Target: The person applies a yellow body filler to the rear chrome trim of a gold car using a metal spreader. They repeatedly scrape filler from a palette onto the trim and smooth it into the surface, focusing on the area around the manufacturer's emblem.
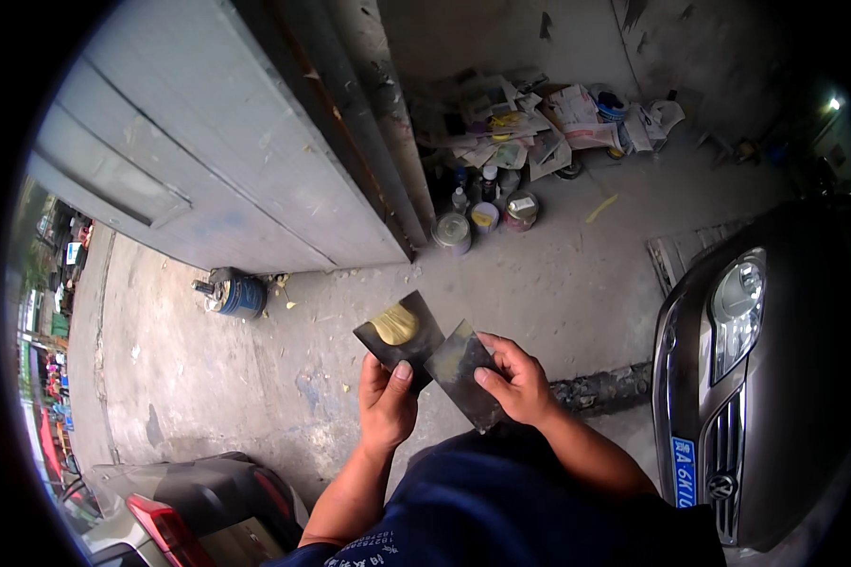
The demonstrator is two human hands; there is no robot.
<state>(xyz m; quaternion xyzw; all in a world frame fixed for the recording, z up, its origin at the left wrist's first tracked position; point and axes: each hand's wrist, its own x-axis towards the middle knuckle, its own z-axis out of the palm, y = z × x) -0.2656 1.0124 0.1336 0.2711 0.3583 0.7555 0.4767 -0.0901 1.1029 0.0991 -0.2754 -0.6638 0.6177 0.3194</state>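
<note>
In front of my body my left hand (388, 406) grips a flat dark putty spreader (425, 328), its thumb on the top face. A smooth mound of yellow putty (396, 325) lies near the far left end of that spreader. My right hand (520, 386) is closed on a second thin, dark spreader (458, 365), with the thumb on top and the fingers partly hidden. Dull yellowish smears cover its upper part. The two spreaders lie side by side, their near edges meeting or overlapping; whether they touch I cannot tell.
A dark car's front (700, 378) stands close on the right, a silver car's rear (189, 501) at lower left. A grey metal door (217, 142) and a blue can (238, 295) are ahead left. Several cans (452, 232), bottles and heaped papers (548, 128) line the wall.
</note>
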